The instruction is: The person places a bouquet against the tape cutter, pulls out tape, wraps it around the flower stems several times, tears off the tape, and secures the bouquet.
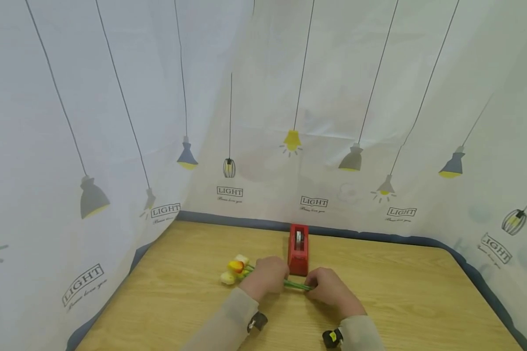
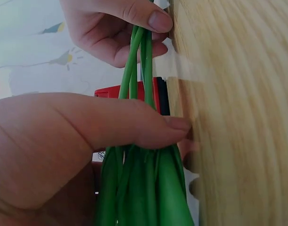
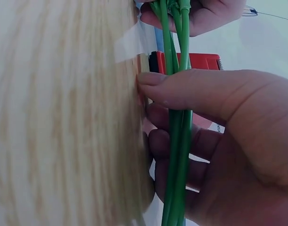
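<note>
A small bunch of tulips [image 1: 235,266] with yellow, orange and whitish heads lies across both hands, heads to the left. My left hand [image 1: 269,276] grips the bunch near its leaves, thumb [image 2: 148,123] over the green stems [image 2: 134,66]. Farther down the stems, toward their ends, my right hand [image 1: 329,288] pinches them between thumb [image 3: 181,89] and curled fingers. Just behind the stems stands a red tape dispenser [image 1: 298,265] with a roll in its top; the wrist views show only part of it past the hands.
The wooden table [image 1: 193,312] spreads under both hands. White curtains [image 1: 263,107] printed with lamps and the word LIGHT hang around its back and sides, with a dark blue border along the table's edge. Each wrist wears a small black camera [image 1: 257,321].
</note>
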`<control>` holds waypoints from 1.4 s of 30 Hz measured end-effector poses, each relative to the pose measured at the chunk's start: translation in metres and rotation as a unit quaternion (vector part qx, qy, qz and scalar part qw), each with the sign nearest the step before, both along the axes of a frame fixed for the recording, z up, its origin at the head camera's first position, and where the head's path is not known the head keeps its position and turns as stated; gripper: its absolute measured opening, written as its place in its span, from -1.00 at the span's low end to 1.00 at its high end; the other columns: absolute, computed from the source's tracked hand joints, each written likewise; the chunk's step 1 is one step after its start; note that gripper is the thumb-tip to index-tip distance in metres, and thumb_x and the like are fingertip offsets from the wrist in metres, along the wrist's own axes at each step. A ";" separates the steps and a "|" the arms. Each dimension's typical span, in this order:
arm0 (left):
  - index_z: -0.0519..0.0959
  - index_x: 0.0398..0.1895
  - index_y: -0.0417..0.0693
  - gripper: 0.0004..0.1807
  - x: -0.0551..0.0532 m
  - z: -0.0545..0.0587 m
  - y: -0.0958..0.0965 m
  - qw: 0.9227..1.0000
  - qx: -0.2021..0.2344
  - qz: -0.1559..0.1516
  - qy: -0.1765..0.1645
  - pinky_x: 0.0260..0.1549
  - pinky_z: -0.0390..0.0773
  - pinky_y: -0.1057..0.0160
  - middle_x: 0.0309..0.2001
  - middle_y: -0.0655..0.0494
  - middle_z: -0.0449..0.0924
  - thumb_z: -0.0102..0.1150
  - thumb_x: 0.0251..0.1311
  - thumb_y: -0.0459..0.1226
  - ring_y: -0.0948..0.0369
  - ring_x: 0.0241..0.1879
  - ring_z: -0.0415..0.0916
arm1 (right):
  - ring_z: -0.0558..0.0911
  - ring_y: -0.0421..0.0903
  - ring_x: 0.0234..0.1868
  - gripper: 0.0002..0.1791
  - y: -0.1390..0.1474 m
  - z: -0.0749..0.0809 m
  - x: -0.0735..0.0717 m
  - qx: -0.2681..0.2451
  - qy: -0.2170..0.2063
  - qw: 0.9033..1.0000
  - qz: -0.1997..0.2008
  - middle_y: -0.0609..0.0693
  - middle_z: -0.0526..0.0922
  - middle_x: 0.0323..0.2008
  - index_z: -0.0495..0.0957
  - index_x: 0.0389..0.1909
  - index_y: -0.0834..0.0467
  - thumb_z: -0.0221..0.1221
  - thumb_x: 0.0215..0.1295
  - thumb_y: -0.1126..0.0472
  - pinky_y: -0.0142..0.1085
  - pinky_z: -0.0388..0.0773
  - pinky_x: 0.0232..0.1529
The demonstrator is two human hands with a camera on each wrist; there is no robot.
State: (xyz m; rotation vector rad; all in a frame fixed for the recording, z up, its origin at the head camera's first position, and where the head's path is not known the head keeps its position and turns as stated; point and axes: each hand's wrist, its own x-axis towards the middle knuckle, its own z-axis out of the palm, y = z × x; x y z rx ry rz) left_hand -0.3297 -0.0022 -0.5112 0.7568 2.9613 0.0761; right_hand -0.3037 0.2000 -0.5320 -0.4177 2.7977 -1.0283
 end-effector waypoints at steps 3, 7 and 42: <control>0.69 -0.47 0.17 -0.83 -0.001 -0.002 -0.001 1.000 0.004 -0.002 0.003 -0.27 0.63 0.09 -0.40 0.29 0.64 0.52 0.06 -0.30 0.26 -0.35 0.50 | 0.52 -0.14 -0.38 -0.84 -0.001 0.000 0.000 0.003 -0.001 1.000 0.004 -0.11 0.66 -0.45 0.73 -0.40 0.13 0.48 0.13 0.42 -0.31 0.53 -0.34; 0.70 -0.46 0.16 -0.81 -0.002 -0.001 -0.001 1.000 0.011 -0.003 0.006 -0.25 0.65 0.07 -0.41 0.29 0.64 0.59 0.00 -0.28 0.26 -0.35 0.50 | 0.53 -0.14 -0.38 -0.83 -0.002 0.001 0.001 0.006 -0.002 1.000 0.005 -0.12 0.66 -0.45 0.72 -0.40 0.11 0.50 0.11 0.41 -0.30 0.55 -0.33; 0.78 -0.14 0.17 -0.57 0.001 0.005 0.000 0.998 0.051 -0.031 -0.024 0.55 0.25 -0.35 -0.16 0.30 0.78 0.72 -0.14 -0.28 0.20 -0.03 0.68 | 0.55 -0.13 -0.38 -0.75 0.005 0.004 0.001 -0.025 -0.025 0.999 0.025 -0.07 0.65 -0.41 0.69 -0.32 0.13 0.56 0.04 0.37 -0.32 0.56 -0.39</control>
